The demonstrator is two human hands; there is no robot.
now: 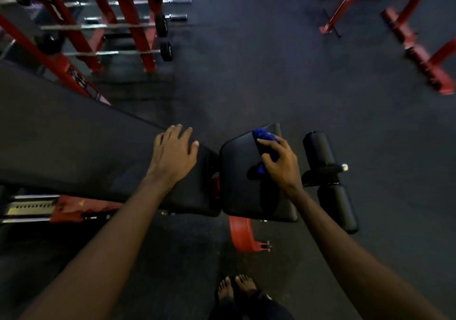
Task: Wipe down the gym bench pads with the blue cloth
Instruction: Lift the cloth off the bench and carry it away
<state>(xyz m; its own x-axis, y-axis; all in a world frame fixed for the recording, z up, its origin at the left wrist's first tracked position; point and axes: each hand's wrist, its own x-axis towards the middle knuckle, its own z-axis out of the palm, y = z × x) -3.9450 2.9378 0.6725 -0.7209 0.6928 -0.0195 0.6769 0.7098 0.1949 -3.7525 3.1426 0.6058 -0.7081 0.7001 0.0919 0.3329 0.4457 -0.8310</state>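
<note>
Blue cloth (265, 138) sits bunched on the black seat pad (237, 171), toward that pad's 1 o'clock corner and just right of the scene's centre. The right hand (281, 164) grasps it from above, fingers and thumb curled over the wad and pressing it into the padding. Blue fabric shows past the fingertips at 12 o'clock, and a small fold pokes out beneath the thumb at 7 o'clock.

At 9 o'clock from the cloth, the left hand (172, 154) lies released, palm down with its fingers straight and spread. It rests on the near end of the long back pad (74, 146). That pad runs off toward 9 o'clock to the picture's edge. A narrow gap showing a sliver of red frame parts the two pads.

At 3 o'clock from the seat pad, two black foam rollers (318, 146) sit on a cross bar, one farther away and one nearer. At 6 o'clock below the seat pad, a red frame foot (240, 235) stands on the dark floor (246, 72), and farther down are the person's bare feet (237, 287). A red rack of barbells (128, 23) fills the 11 o'clock corner. Blurred red machine frames (394, 11) stand at 1 o'clock.
</note>
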